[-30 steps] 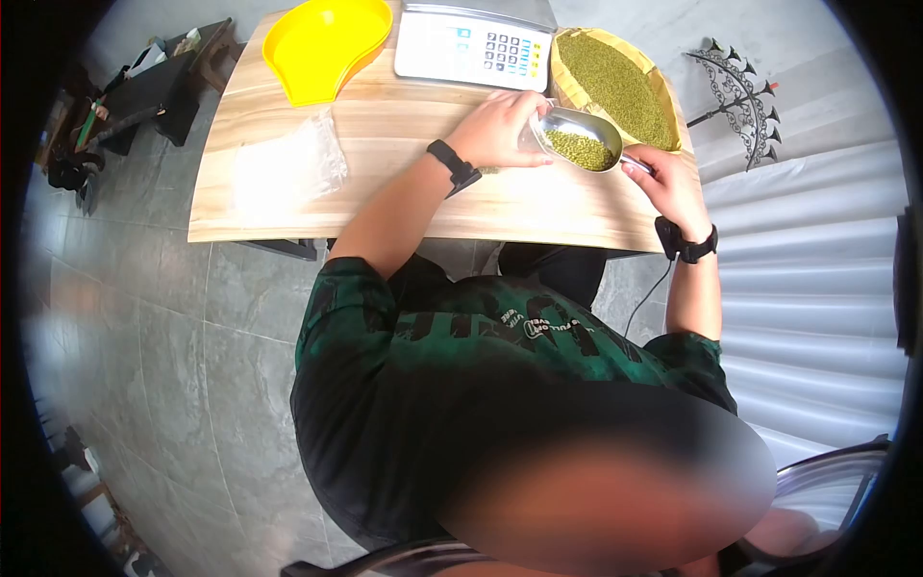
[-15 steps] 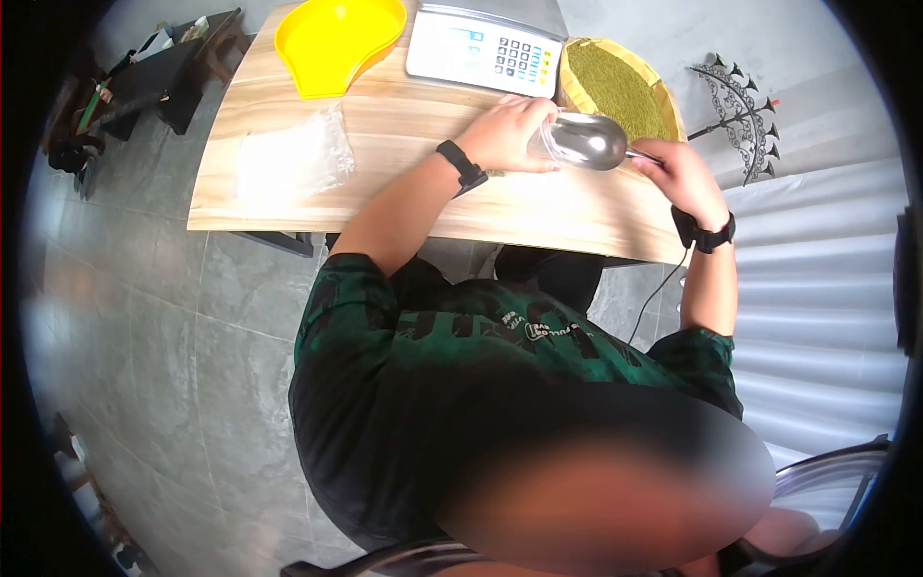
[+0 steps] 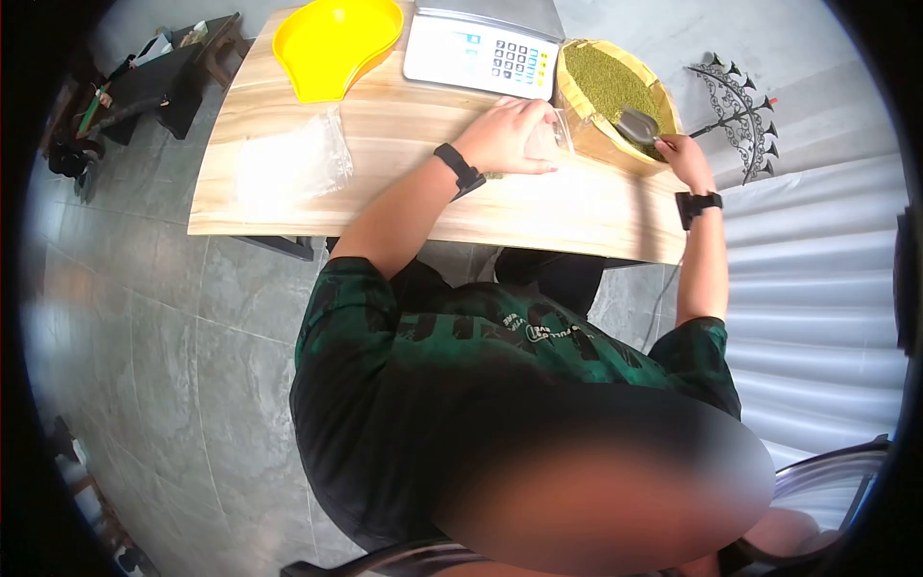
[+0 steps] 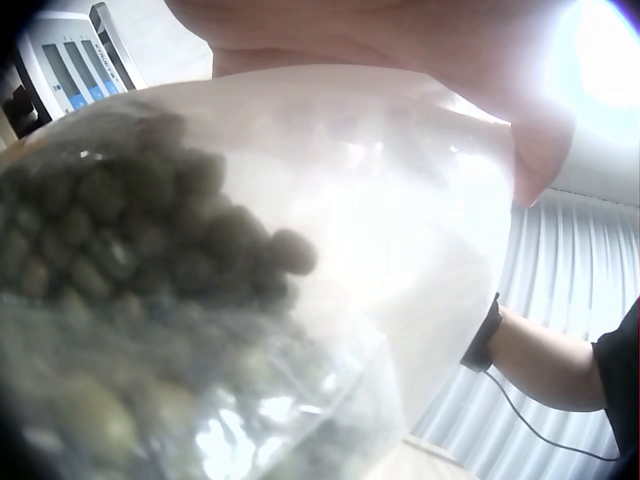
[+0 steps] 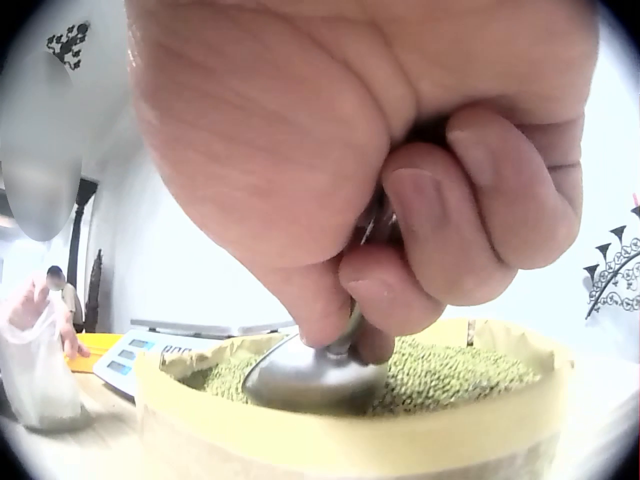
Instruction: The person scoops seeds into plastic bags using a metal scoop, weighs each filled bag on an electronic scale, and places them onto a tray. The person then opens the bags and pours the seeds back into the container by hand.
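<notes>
My right hand [image 3: 687,162] grips the handle of a metal scoop [image 3: 636,125] at the near right side of a paper sack [image 3: 606,137] filled with green beans [image 3: 615,82]. In the right wrist view, the scoop [image 5: 310,385] is tilted down among the beans, its back uppermost and its front edge hidden. My left hand [image 3: 505,137] holds a clear plastic bag [image 3: 544,144] near the table, left of the sack. Up close in the left wrist view, green beans [image 4: 120,220] lie in the lower part of that bag [image 4: 440,220].
A white digital scale [image 3: 471,53] stands behind my left hand, against the sack's left side. Farther left is a yellow pan [image 3: 332,48]. Another clear plastic bag [image 3: 298,159] lies flat on the wooden table [image 3: 385,207]. Black metal scrollwork [image 3: 735,120] stands beyond the right edge.
The scoop, full of beans at the bag's mouth, was tipped over, then moved right and away into the sack with my right hand. My left hand stayed at the bag.
</notes>
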